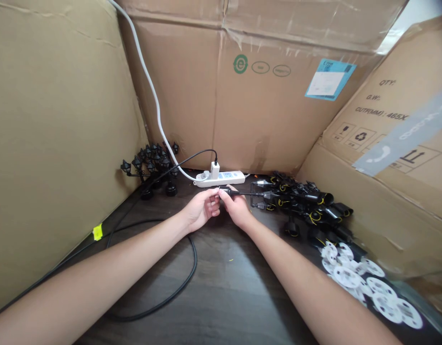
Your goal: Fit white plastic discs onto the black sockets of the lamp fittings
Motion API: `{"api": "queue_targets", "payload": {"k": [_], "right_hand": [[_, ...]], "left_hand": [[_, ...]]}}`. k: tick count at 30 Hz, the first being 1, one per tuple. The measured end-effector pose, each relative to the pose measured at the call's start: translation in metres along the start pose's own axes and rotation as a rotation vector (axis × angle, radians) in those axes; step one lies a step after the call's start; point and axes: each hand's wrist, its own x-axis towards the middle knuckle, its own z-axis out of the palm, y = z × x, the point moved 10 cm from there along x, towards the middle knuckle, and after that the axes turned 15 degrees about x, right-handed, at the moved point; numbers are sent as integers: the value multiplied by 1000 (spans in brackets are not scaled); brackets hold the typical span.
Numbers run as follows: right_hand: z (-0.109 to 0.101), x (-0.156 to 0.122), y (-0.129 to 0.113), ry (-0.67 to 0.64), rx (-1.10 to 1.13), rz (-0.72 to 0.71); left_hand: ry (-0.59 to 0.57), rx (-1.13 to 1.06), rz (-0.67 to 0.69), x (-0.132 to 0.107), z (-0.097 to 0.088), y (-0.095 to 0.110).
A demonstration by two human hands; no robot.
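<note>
My right hand (237, 207) is closed around the base end of a black miniature street lamp (244, 193), held on its side above the dark table. Its thin post points right, with clear lantern heads (269, 195) at the far end. My left hand (203, 209) meets it at the base, thumb and forefinger pinched together at the base's end. What lies between those fingertips is too small to make out. The other left fingers are curled. Just behind both hands is a white power strip (226, 179).
More black lamps (154, 163) stand at the back left. A pile of black lamp parts with yellow wires (314, 203) lies right, white discs (380, 287) nearer. A black cable (195, 268) loops on the table. Cardboard boxes (267, 115) wall the sides and back.
</note>
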Motion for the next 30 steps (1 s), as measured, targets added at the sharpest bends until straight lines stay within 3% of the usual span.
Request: {"api": "queue_targets", "payload": {"k": [4,10,21,30], "right_hand": [[1,-8,-30,29,-320,-270],[8,-11,-39,11,-392,-335],[1,-7,-31,57,-294,-337],[-10,0,-9,167,-8,-125]], "left_hand": [[14,-28,-26,1,-2,-3],[-23,-11,19,2,0,-2],[-105,116,70,0,8,1],[-118,215,111,-4,15,6]]}}
